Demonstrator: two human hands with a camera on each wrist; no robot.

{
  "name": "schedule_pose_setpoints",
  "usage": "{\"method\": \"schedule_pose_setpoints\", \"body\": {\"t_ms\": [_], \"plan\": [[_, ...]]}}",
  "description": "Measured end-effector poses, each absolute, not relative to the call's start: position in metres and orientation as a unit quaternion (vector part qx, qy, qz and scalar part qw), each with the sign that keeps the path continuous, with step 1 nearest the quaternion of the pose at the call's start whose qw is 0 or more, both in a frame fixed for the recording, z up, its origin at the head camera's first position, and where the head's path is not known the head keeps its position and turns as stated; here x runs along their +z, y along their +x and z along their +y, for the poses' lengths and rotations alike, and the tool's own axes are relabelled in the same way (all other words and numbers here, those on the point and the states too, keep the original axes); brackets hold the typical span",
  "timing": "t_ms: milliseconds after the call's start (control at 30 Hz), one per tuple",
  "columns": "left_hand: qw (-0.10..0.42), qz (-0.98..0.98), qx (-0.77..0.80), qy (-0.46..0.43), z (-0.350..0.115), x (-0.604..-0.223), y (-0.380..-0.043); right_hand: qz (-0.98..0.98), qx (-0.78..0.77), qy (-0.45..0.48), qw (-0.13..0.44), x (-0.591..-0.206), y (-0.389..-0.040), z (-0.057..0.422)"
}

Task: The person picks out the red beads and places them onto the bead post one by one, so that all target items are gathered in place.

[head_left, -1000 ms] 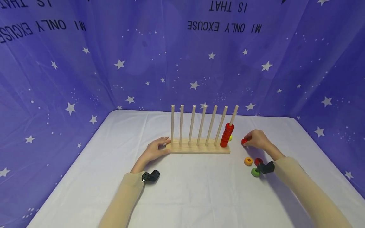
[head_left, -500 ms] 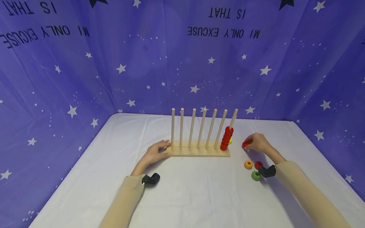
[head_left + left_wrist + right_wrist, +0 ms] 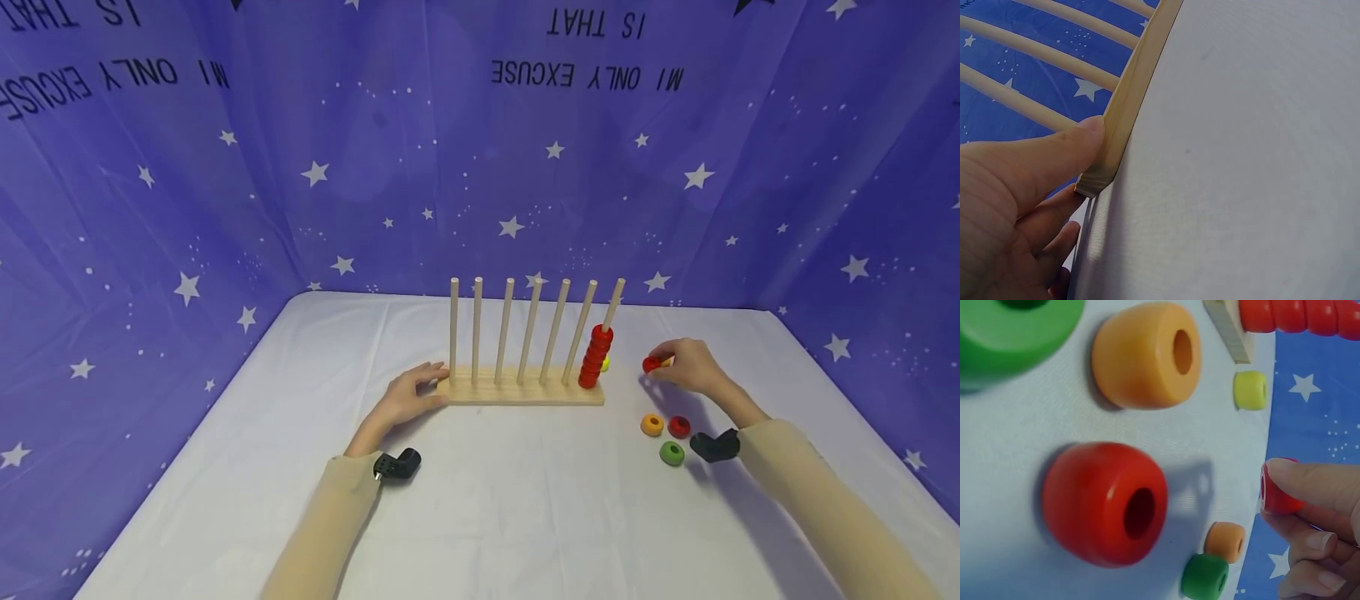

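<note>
A wooden peg rack [image 3: 517, 390] with several upright pegs stands on the table, and a stack of red beads [image 3: 596, 357] fills the lower part of its rightmost peg. At the rack's left end my left hand [image 3: 408, 395] grips the base [image 3: 1124, 119], thumb on the front edge and fingertips at the end. To the right of the rack, my right hand [image 3: 690, 364] pinches a red bead [image 3: 1279, 490] between thumb and fingers, held up over the table. The bead's hole faces away from the fingertips' grip.
Nearer the front right lie an orange bead [image 3: 652, 425], another red bead [image 3: 679, 427] and a green bead [image 3: 672, 453]. A yellow bead [image 3: 1250, 390] sits behind the rack's right end. Beyond the right hand are a second orange bead [image 3: 1225, 541] and second green bead [image 3: 1205, 576].
My right hand has lifted the red bead and shifted slightly right, and an orange bead now shows beside its fingers. My left hand stays on the rack's end.
</note>
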State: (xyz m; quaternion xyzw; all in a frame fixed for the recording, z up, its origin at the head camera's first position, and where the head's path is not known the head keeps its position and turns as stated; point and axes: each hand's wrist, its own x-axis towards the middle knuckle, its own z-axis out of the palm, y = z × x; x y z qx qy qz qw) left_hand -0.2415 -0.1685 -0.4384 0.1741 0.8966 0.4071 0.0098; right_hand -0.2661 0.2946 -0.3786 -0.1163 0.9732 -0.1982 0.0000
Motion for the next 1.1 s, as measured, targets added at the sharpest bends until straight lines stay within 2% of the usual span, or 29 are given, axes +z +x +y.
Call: {"method": "schedule_pose_setpoints", "body": {"t_ms": [333, 767, 1100], "plan": [[0.010, 0.896, 0.406, 0.179, -0.169, -0.436, -0.241, 0.970, -0.219, -0.104, -0.026, -0.365, -0.256, 0.282], [0.017, 0.897, 0.406, 0.174, -0.169, -0.436, -0.242, 0.952, -0.218, -0.160, -0.145, -0.353, -0.250, 0.261], [0.015, 0.897, 0.405, 0.175, -0.168, -0.438, -0.243, 0.929, -0.238, -0.185, -0.213, -0.342, -0.242, 0.254]]}}
